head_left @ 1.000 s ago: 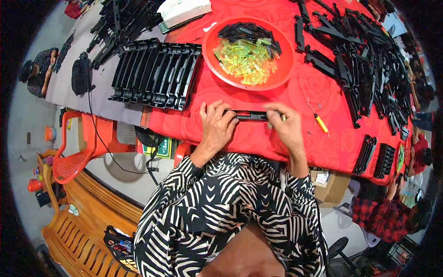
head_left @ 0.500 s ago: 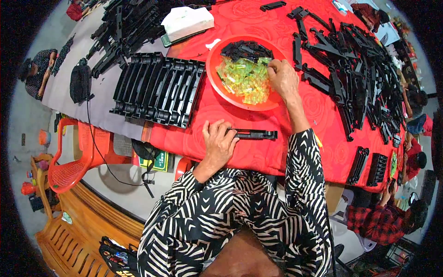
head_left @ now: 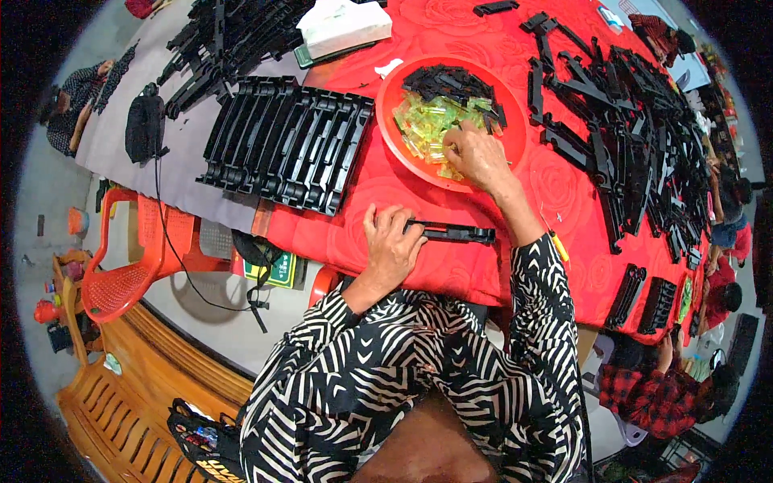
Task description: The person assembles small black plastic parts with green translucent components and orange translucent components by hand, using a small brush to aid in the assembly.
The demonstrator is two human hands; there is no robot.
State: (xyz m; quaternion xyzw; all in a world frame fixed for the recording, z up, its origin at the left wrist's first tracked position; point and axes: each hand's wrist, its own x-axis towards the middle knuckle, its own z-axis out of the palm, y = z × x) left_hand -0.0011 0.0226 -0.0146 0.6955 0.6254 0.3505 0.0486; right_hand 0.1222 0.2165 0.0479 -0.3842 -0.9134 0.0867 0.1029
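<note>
My left hand [head_left: 393, 243] is closed on one end of a long, narrow black plastic frame [head_left: 459, 233], which lies flat on the red tablecloth in front of me. My right hand [head_left: 481, 158] reaches into a round red basin [head_left: 392, 137], its fingertips pinched together among small clear yellow-green plastic pieces [head_left: 427, 121]. What those fingers hold, if anything, is hidden. Small black parts [head_left: 455, 84] are heaped along the basin's far side.
Black frames stand in a neat row [head_left: 286, 145] left of the basin. Loose black parts form piles at the far left [head_left: 233, 32] and right [head_left: 644, 137]. A white tissue pack [head_left: 345, 28] sits at the back. An orange chair [head_left: 121, 278] stands beside the table; other people sit around.
My right hand has moved from the basin's right side to its nearer middle, over the yellow-green pieces. My left hand keeps its hold on the black frame. The whole view has shifted slightly.
</note>
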